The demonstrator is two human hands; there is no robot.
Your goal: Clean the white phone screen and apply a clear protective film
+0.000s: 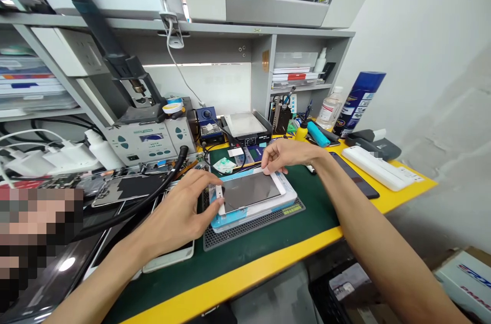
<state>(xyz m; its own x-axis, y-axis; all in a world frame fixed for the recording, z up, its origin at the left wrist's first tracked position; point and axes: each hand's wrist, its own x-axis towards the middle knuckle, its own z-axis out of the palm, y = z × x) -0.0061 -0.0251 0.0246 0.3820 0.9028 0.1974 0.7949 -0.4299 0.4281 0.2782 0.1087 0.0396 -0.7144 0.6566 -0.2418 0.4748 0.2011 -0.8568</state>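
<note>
A white-framed phone screen (251, 192) with a dark grey display lies face up on a flat blue-and-white box (245, 216). My left hand (187, 204) holds the left end of the phone screen, thumb at the near corner and forefinger at the far one. At the far right corner, my right hand (280, 155) has its fingers curled and pinched together against the edge. Whatever may be between those fingertips is too small to make out. Under the box is a grey perforated mat (253, 227) on the green work mat (307, 234).
A hot-air station (151, 141) stands at the back left, its black hose (153, 201) running across other phones. A small heating plate (247, 127) sits behind the box. At right are a dark phone (355, 176), a white device (378, 168) and a blue spray can (358, 104).
</note>
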